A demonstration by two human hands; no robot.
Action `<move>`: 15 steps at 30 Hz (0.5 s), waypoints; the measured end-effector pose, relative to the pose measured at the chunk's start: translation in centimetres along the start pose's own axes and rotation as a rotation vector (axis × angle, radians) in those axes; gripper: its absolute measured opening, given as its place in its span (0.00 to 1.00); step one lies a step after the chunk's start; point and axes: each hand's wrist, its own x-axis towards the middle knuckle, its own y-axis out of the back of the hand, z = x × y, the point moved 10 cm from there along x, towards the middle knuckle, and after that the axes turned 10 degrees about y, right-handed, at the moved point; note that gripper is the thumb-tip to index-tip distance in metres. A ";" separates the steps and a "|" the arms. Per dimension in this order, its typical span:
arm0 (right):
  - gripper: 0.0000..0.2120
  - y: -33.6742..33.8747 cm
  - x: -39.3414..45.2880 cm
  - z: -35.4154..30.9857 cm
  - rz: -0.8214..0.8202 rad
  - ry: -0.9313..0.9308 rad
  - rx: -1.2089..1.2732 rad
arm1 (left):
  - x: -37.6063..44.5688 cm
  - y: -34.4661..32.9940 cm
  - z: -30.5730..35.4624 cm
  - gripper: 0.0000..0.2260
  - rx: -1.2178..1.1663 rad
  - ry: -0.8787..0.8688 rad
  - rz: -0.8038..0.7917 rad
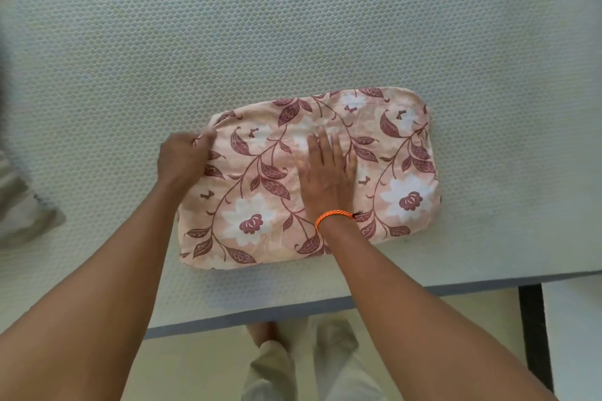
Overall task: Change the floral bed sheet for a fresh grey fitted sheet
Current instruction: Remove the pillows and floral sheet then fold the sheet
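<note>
Bare mattress (293, 26) filled my view; the folded floral sheet (400, 153) lay near its front edge. My right hand (325, 172) pressed flat on it, fingers straight; my left hand (184, 156) pinched its left corner.

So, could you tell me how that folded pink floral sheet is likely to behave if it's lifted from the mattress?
The folded pink floral sheet is soft cloth with rounded, puffy edges, so it would probably sag and start unfolding unless supported underneath. It looks light for its bulk. It likely won't slide far on the textured honeycomb mattress.
</note>
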 end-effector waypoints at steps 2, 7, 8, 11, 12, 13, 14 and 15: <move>0.27 -0.6 0.1 0.1 -0.041 0.012 -0.006 | -0.4 0.3 0.2 0.27 -0.244 0.045 -0.070; 0.29 -0.2 -0.2 -0.6 -0.019 0.002 -0.020 | -1.0 1.8 0.2 0.18 -0.033 0.064 0.207; 0.30 -0.2 -0.4 -1.4 -0.009 0.023 -0.002 | -2.1 2.7 0.8 0.16 0.099 0.028 0.347; 0.30 -1.0 -1.4 -6.0 -0.004 0.209 0.013 | -7.3 1.5 4.6 0.15 0.321 -0.308 0.569; 0.30 -1.7 -1.8 -7.5 -0.024 0.281 -0.001 | -8.9 -0.7 5.1 0.16 0.345 -0.444 0.503; 0.30 -2.3 -2.3 -8.5 -0.040 0.332 -0.026 | -10.1 -3.1 4.6 0.18 0.382 -0.540 0.415; 0.29 -2.9 -2.6 -8.6 -0.052 0.361 -0.045 | -10.9 -5.4 3.4 0.21 0.439 -0.582 0.336; 0.29 -3.3 -2.7 -8.0 -0.053 0.379 -0.058 | -11.2 -6.8 1.8 0.23 0.498 -0.573 0.290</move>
